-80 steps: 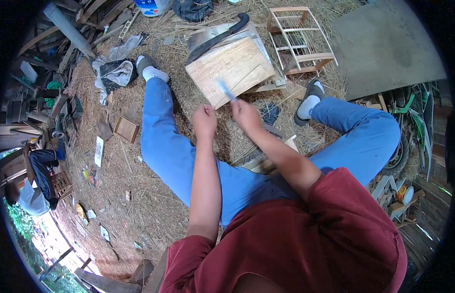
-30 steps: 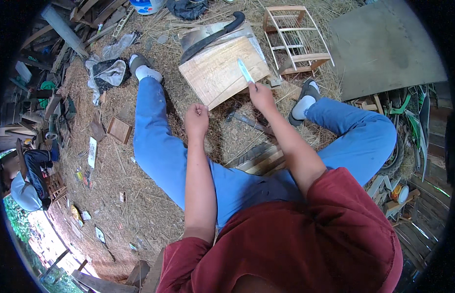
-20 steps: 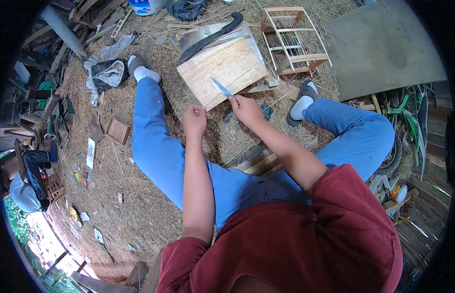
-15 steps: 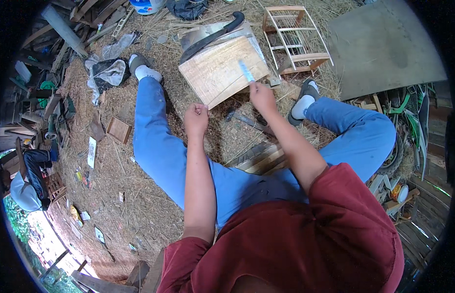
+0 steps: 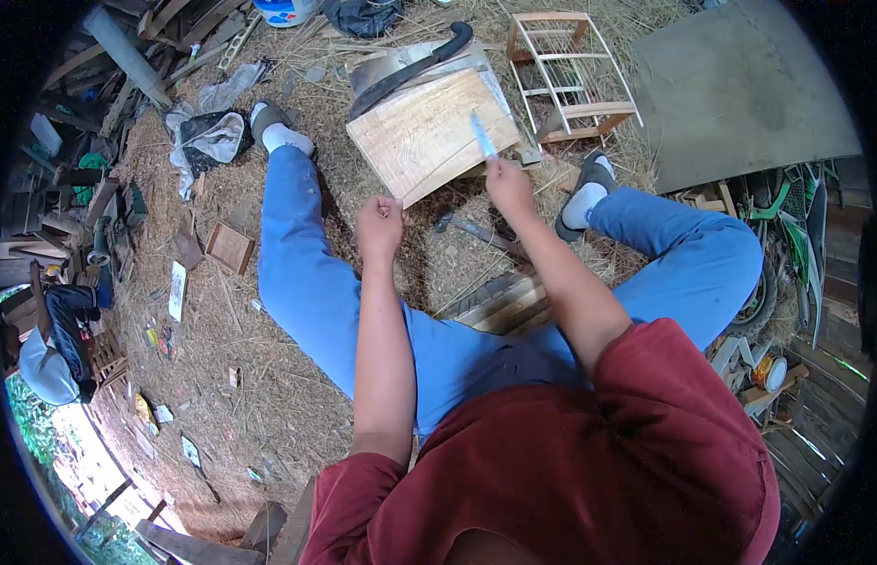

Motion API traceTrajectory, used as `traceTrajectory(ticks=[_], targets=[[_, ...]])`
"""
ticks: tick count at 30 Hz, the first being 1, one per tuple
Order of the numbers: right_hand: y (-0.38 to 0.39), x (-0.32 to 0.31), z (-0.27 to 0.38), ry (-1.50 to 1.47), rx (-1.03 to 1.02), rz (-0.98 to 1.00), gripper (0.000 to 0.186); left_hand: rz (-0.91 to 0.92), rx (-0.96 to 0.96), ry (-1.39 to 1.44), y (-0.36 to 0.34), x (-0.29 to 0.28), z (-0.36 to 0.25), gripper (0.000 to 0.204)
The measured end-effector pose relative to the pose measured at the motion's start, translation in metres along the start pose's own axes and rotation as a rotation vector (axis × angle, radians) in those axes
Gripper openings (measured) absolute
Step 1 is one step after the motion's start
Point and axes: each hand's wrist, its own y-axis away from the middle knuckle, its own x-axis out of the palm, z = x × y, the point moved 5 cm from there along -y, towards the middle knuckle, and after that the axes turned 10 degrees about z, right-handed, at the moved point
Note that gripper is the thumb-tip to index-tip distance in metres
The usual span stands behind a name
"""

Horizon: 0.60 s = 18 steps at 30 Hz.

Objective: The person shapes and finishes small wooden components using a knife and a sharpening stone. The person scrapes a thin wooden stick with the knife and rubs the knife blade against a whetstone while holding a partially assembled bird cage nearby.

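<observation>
Clock reference: directions were taken from the centre of the pale wooden board [image 5: 415,141], 12 being the far side.
Knife position: the knife [image 5: 483,136] lay at 3 o'clock, above the board's right part, its tip toward 11; the blade was blurred, so contact could not be told.
Right hand: the right hand [image 5: 510,186], at 4 o'clock, was wrapped firmly around the knife's grip, which it hid.
Left hand: the left hand [image 5: 380,226], at 7 o'clock beside the near corner, had its fingers curled and thumb drawn in; whether it pinched something thin could not be told.
Knife handling: judged light, stiff and sharp; to be held by the grip only, fingers off the edge.
Board handling: judged stiff, moderately light and not fragile; best held by two opposite edges.
Cutting tools, count: one knife; one machete [image 5: 408,77], at 11 o'clock along the board's far edge.
Wooden items, count: one board; one slatted frame [image 5: 580,110], at 2; one shallow tray [image 5: 229,249], at 8.
Other items, count: one hammer-like tool [image 5: 486,234], at 5; one flat grey sheet [image 5: 740,94], at 3.
</observation>
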Motion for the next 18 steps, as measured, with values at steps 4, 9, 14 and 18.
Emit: traceTrajectory(ticks=[4, 9, 14, 18], targets=[[0.029, 0.027, 0.015, -0.016, -0.121, 0.028, 0.044, 0.027, -0.056, 0.024, 0.0, 0.003, -0.002, 0.012], [0.063, 0.047, 0.05, 0.125, -0.042, 0.303, 0.042, -0.007, -0.01, -0.015, 0.0, -0.008, 0.016, 0.012], [0.025, 0.023, 0.013, -0.029, -0.018, -0.012, 0.043, 0.005, 0.022, -0.061, -0.003, -0.003, 0.009, 0.013], [0.065, 0.057, 0.035, 0.049, 0.009, 0.336, 0.042, 0.035, -0.012, -0.066, 0.0, -0.001, 0.006, 0.014]])
